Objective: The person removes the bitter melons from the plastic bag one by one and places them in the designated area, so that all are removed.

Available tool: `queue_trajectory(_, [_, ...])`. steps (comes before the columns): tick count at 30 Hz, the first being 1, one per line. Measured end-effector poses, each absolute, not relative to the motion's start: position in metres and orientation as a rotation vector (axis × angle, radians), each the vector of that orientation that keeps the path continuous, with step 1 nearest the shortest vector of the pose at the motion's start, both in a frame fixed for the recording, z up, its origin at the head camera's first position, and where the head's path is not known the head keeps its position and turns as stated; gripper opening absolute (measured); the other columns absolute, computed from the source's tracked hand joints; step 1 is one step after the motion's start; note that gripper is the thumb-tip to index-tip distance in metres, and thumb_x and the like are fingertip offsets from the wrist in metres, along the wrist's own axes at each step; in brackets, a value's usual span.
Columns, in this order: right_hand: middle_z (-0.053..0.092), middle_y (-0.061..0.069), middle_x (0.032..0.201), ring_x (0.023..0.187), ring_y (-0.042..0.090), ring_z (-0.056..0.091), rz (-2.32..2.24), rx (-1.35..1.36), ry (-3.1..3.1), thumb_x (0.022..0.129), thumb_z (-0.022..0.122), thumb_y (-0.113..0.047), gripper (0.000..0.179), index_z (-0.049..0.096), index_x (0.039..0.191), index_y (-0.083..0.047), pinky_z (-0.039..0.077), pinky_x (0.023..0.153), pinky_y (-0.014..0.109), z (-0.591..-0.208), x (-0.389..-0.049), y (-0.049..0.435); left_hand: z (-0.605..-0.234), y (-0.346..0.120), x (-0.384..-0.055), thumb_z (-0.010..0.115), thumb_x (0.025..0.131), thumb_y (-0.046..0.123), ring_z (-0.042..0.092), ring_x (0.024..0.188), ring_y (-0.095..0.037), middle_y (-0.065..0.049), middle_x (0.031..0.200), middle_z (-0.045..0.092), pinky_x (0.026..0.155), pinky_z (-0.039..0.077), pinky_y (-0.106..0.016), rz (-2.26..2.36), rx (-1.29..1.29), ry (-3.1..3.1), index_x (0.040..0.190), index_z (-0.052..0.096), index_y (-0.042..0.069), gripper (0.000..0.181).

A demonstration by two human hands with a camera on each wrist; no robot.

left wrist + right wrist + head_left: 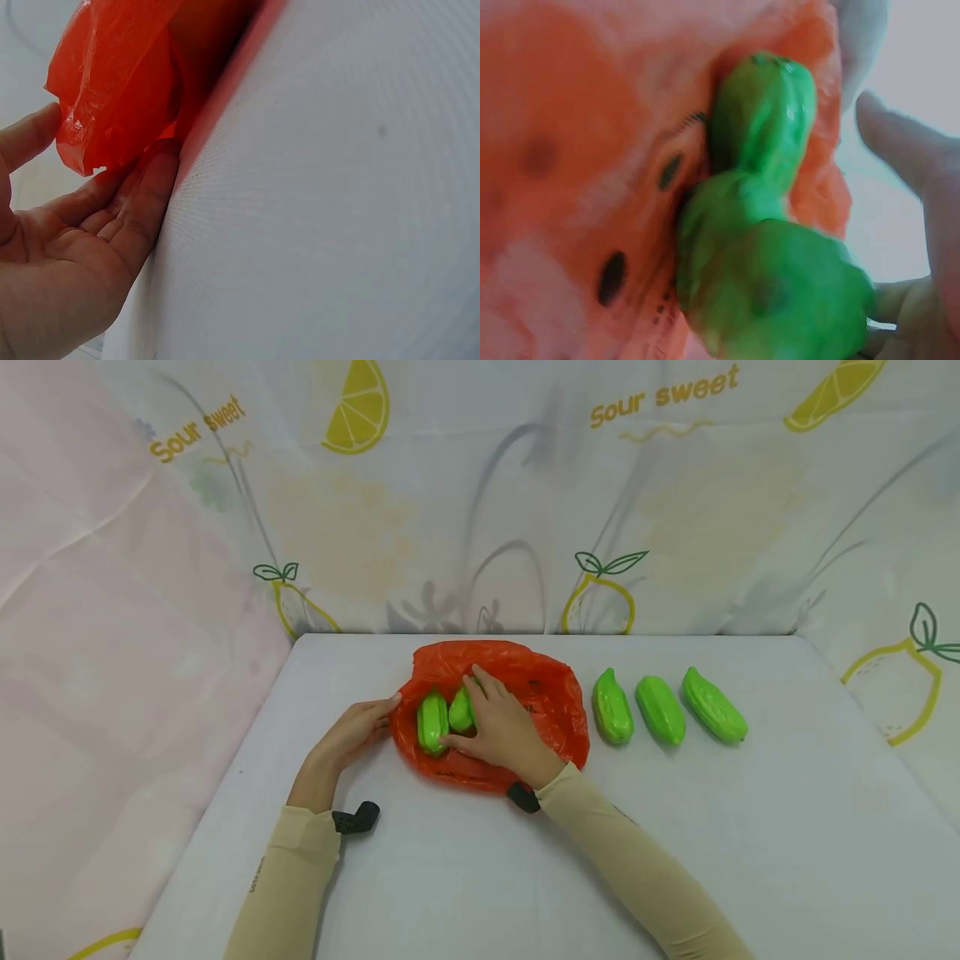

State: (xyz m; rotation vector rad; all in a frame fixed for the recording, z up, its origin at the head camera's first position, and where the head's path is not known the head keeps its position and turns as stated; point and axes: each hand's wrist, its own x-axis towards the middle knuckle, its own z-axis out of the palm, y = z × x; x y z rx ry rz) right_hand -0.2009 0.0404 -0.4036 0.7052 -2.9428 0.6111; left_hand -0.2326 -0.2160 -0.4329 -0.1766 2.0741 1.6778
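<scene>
A red plastic bag (551, 727) lies spread wide on the table with its mouth up. My left hand (358, 731) is at its left rim; in the left wrist view the bag's edge (112, 97) sits between thumb and fingers. Inside the bag lies a glossy, ridged green gourd (432, 724), with another green gourd (461, 712) beside it, partly under my right hand (504, 725). The right wrist view shows a blurred nearer gourd (780, 292) against my fingers, while the thumb (900, 139) stands apart from it. My right palm hides part of the bag's contents from above.
Right of the bag, a row of three loose green gourds lies on the white table (480, 877): the nearest gourd (613, 707), a middle gourd (661, 710) and a far gourd (713, 706). A lemon-printed cloth (480, 510) hangs behind the table.
</scene>
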Motion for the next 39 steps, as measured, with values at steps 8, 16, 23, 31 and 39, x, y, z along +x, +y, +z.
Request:
queue_trajectory(8, [0.007, 0.007, 0.165, 0.152, 0.026, 0.014, 0.812, 0.847, -3.095, 0.084, 0.073, -0.05, 0.102, 0.016, 0.157, -0.006, 0.036, 0.114, 0.044, -0.397, -0.206, 0.057, -0.433, -0.216, -0.233, 0.05, 0.1, 0.048, 0.051, 0.113, -0.012, -0.012, 0.142, 0.047, 0.109, 0.039, -0.028, 1.667, -0.172, 2.087, 0.145, 0.042, -0.004, 0.068])
queue_trajectory(16, [0.0, 0.001, 0.166, 0.152, 0.022, 0.008, 1.115, 0.966, -3.128, 0.079, 0.081, -0.04, 0.111, 0.009, 0.158, -0.011, 0.025, 0.12, 0.043, -0.39, -0.213, 0.074, -0.432, -0.214, -0.232, 0.048, 0.101, 0.046, 0.048, 0.123, -0.018, -0.015, 0.148, 0.043, 0.115, 0.034, -0.036, 1.665, -0.177, 2.08, 0.146, 0.04, -0.004, 0.068])
queue_trajectory(23, [0.022, 0.007, 0.16, 0.142, 0.023, 0.034, 1.153, 0.823, -3.056, 0.074, 0.085, -0.041, 0.109, 0.02, 0.155, -0.008, 0.034, 0.116, 0.04, -0.392, -0.212, 0.065, -0.433, -0.214, -0.232, 0.049, 0.101, 0.046, 0.049, 0.12, -0.017, -0.015, 0.146, 0.045, 0.115, 0.034, -0.036, 1.671, -0.192, 2.083, 0.145, 0.041, -0.005, 0.068])
queue_trajectory(31, [0.032, 0.006, 0.151, 0.132, 0.024, 0.045, 1.106, 0.805, -2.998, 0.071, 0.086, -0.047, 0.102, 0.033, 0.149, -0.008, 0.044, 0.109, 0.04, -0.397, -0.215, 0.065, -0.435, -0.215, -0.233, 0.049, 0.101, 0.047, 0.048, 0.121, -0.016, -0.015, 0.147, 0.043, 0.117, 0.033, -0.036, 1.67, -0.194, 2.083, 0.145, 0.041, -0.005, 0.069])
queue_trajectory(39, [0.008, 0.007, 0.164, 0.15, 0.026, 0.02, 1.069, 1.038, -3.085, 0.077, 0.083, -0.04, 0.112, 0.012, 0.158, -0.011, 0.031, 0.117, 0.042, -0.394, -0.218, 0.077, -0.433, -0.214, -0.232, 0.049, 0.101, 0.046, 0.045, 0.129, -0.021, -0.017, 0.15, 0.04, 0.118, 0.03, -0.039, 1.688, -0.197, 2.071, 0.146, 0.04, -0.005, 0.068])
